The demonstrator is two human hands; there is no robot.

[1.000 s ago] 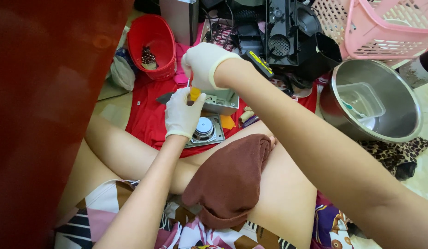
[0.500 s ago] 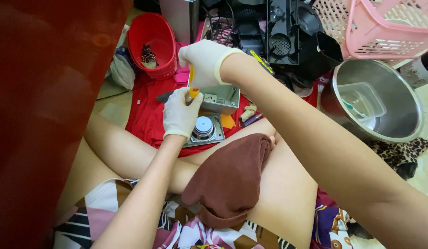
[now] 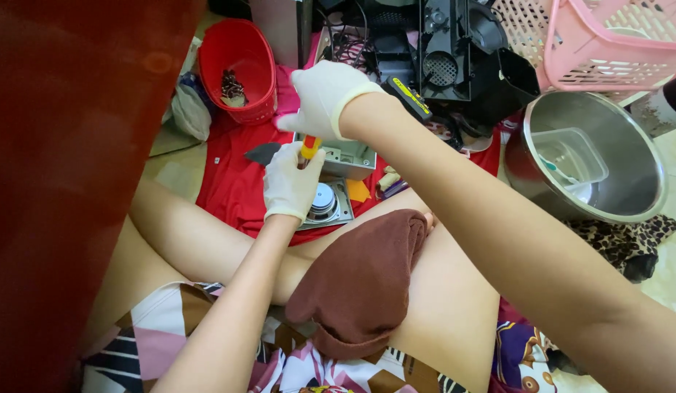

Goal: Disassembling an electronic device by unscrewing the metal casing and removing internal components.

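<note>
Little has shifted since half a second ago: both gloved hands stay at the same spot, screwdriver upright as before. Right hand [image 3: 325, 98] is clenched over the top of the yellow-and-red screwdriver [image 3: 309, 147], pressing down. Left hand [image 3: 293, 182] is curled about the tool's lower shaft, resting on the small speaker unit [image 3: 327, 204]. Speaker sits on the red cloth [image 3: 232, 185] spread on the floor, near the cloth's near edge, just ahead of the person's crossed legs. Grey metal box [image 3: 349, 156] lies just behind it. Brown towel [image 3: 363, 280] drapes over one leg. Red basket [image 3: 240, 69] at the cloth's far-left corner; steel bowl [image 3: 593, 156] off to the right, pink basket [image 3: 607, 44] beyond.
</note>
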